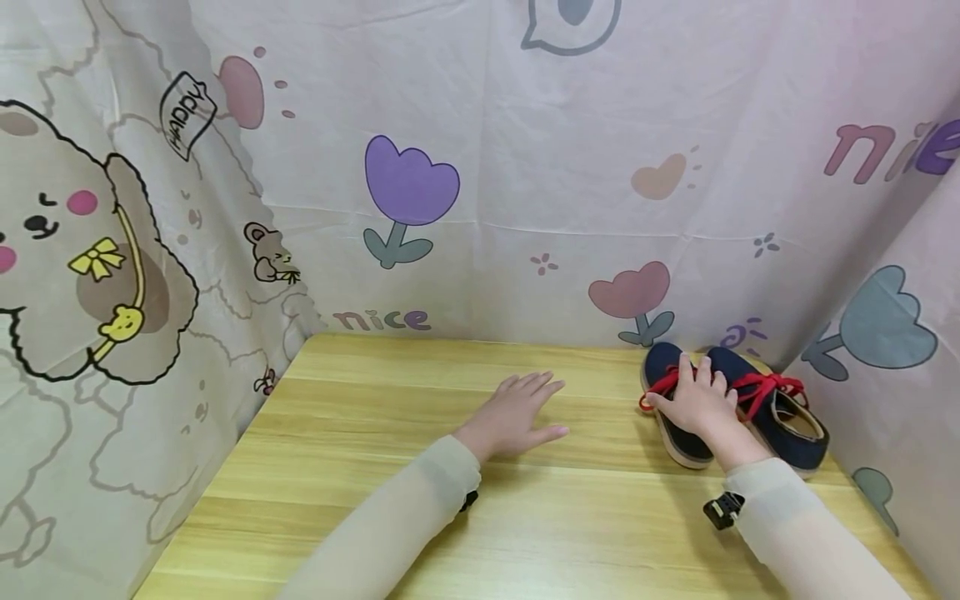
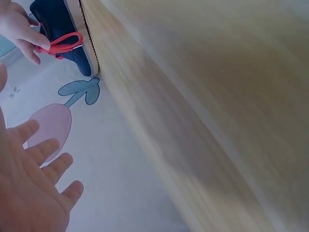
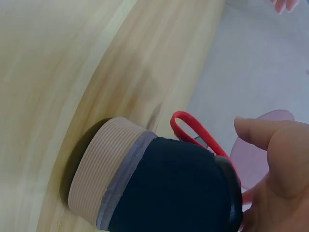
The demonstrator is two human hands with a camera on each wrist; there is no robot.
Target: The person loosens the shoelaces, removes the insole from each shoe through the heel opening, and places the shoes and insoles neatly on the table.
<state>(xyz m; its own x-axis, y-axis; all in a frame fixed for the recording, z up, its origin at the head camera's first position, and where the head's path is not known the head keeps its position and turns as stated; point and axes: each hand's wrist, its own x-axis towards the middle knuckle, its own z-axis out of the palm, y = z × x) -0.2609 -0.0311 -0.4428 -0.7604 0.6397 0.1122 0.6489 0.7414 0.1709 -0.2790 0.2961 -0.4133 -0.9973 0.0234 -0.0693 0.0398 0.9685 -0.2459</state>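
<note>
The right hand (image 1: pixel 697 404), fingers loosely spread, with no grip visible, is over a navy-blue shoe (image 1: pixel 684 440), its long axis pointing forward; touching, I cannot tell. The matching navy-blue, red-laced shoe (image 1: pixel 765 418) lies just rightward. The left hand (image 1: pixel 512 418), spread, empty, is well leftward.

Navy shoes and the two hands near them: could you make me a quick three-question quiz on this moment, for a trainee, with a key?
1. Multiple choice. What colour are the laces on the navy shoes?
A) White
B) Red
C) Yellow

2. True or false. The left hand holds nothing.

3. Short answer. In the head view, which hand is nearer the shoes?

Key:
1. B
2. True; the left wrist view shows its palm bare.
3. The right hand.
</note>
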